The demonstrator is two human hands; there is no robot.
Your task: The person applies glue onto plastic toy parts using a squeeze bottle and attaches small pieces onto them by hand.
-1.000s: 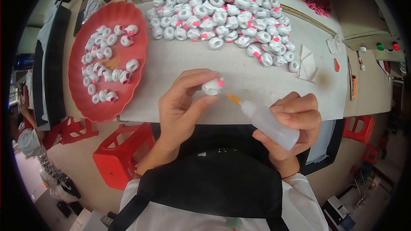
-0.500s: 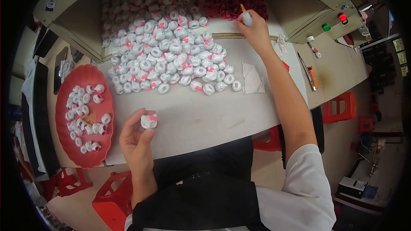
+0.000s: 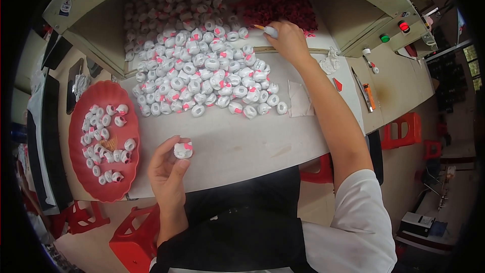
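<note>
My left hand (image 3: 166, 169) holds a small white part with a pink insert (image 3: 183, 150) between thumb and fingers, above the near edge of the white worktable (image 3: 242, 141). My right hand (image 3: 287, 38) is stretched far forward and holds a small squeeze bottle with an orange tip (image 3: 268, 30), beside a heap of red pieces (image 3: 283, 7). A big pile of white and pink parts (image 3: 202, 76) covers the middle of the table between the two hands.
A red oval tray (image 3: 83, 172) at the left holds several finished white parts. A folded cloth (image 3: 299, 98), a red cutter (image 3: 369, 96) and a box with red and green buttons (image 3: 394, 33) lie at the right. Red stools (image 3: 132, 237) stand under the table.
My right hand left the part and carried the bottle forward to the far side of the table. My left hand kept the part and shifted slightly left; the view tilted.
</note>
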